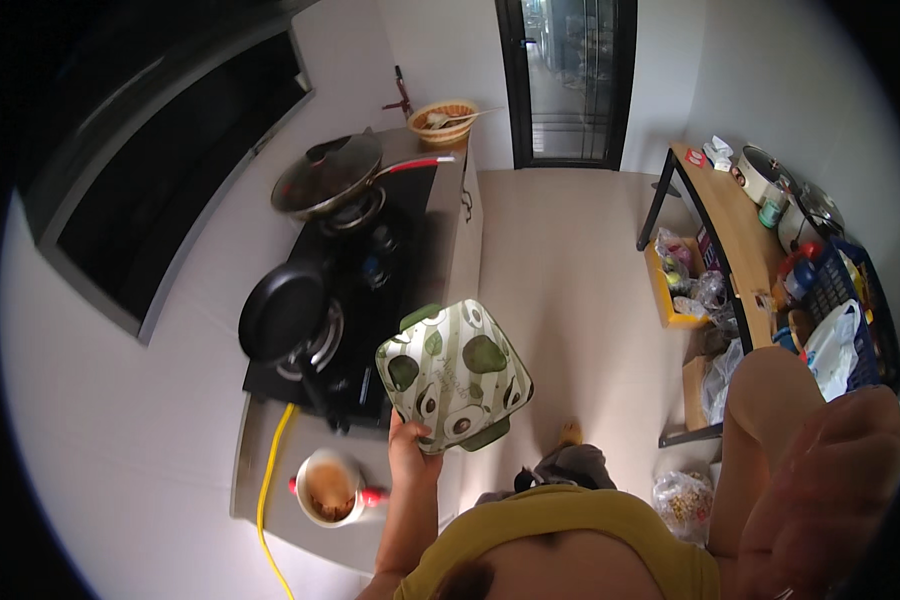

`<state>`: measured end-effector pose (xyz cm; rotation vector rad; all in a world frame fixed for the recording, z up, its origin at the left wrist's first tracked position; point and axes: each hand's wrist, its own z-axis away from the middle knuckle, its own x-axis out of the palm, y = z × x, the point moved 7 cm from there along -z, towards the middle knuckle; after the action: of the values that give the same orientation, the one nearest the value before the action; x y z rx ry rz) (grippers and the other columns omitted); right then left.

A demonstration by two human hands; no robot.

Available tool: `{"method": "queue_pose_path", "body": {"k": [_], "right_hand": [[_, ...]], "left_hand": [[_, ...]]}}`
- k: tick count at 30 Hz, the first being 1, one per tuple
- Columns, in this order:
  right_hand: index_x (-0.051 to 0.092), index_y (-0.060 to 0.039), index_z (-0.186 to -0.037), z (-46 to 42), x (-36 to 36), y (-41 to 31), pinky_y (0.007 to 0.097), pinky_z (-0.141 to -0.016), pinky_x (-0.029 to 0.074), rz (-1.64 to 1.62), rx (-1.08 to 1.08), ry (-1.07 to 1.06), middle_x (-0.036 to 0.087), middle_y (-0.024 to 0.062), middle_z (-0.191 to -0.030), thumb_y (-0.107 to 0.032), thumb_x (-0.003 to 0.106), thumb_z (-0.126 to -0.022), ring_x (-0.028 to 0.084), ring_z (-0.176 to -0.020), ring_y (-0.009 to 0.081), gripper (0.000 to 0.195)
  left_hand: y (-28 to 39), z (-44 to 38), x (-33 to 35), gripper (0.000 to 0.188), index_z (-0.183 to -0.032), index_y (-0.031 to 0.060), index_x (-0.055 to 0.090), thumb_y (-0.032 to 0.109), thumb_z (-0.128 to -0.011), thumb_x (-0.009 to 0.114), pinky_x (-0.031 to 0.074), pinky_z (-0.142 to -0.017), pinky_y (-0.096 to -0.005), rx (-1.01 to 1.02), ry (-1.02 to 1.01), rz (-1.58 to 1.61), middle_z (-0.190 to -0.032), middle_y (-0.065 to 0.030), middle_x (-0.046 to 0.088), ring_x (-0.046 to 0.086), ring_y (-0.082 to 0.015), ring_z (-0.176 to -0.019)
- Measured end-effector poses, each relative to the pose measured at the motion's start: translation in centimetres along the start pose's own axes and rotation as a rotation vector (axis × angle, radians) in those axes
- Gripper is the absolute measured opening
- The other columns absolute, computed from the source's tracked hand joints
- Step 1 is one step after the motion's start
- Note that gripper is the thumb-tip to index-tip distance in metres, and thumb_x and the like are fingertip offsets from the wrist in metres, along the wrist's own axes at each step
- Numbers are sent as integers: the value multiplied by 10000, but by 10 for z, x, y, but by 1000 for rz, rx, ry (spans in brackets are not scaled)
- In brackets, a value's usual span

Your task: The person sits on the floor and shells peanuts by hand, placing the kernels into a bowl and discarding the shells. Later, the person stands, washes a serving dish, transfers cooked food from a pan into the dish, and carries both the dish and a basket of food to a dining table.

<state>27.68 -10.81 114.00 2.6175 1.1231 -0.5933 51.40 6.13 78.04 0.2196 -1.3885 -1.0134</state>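
My left hand (414, 454) grips the near-left corner of a square ceramic baking dish (450, 394), with the thumb over the rim. The dish has a green-and-white avocado pattern, a written motif and two green side handles; it is held above the floor beside the counter. My right hand (832, 487) is raised close to the camera at the far right, large and blurred, and its fingers cannot be made out clearly. Left of the dish, a small black frying pan (283, 311) sits on the near burner of the black gas hob (412, 225).
A lidded wok (330, 176) stands on the far burner. On the near counter is a white pot with red handles (360, 491), beside a yellow hose (265, 495). A patterned bowl (439, 135) sits at the counter's far end. To the right, a wooden table (709, 187) holds cookers and a blue basket (832, 281).
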Motion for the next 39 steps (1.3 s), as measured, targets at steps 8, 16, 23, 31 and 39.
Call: {"method": "queue_pose_path", "body": {"k": [8,16,23,31,39], "right_hand": [[464,3,-1246,55,3,189,302,-528,422,6,198,-177,585,108,-742,-375,613,-841,513,-564,223,574],[614,17,-970,105,161,471,287,-586,460,-235,502,-263,611,105,-847,-68,614,-758,587,-694,189,228],[576,30,-1103,72,383,601,278,-750,482,-839,739,-510,655,117,-929,-214,598,-833,619,-816,157,365],[500,37,-1188,-14,567,628,335,-785,503,-365,677,-800,599,184,-1097,-330,694,-675,606,-967,235,660],[603,-9,-747,6,655,634,329,-421,441,-452,812,-912,604,124,-721,-193,697,-567,581,-572,214,275]], "left_hand": [[-38,-124,49,663,-1247,32,407,-41,-589,373,449,-906,-450,92,141,110,-1184,-139,503,494,-310,-1095],[-19,-174,58,652,-1251,20,406,-18,-600,376,455,-900,-434,421,313,198,-1186,-152,510,511,-311,-1081],[13,-210,19,607,-1232,10,433,108,-634,474,458,-892,-393,780,488,235,-1158,-143,518,525,-282,-1048],[29,-231,2,634,-1251,17,421,139,-632,482,455,-890,-393,1019,658,285,-1161,-147,500,505,-285,-1057],[-18,-227,11,612,-1230,20,431,112,-626,459,466,-877,-401,1208,933,343,-1169,-146,491,497,-289,-1067]]}}
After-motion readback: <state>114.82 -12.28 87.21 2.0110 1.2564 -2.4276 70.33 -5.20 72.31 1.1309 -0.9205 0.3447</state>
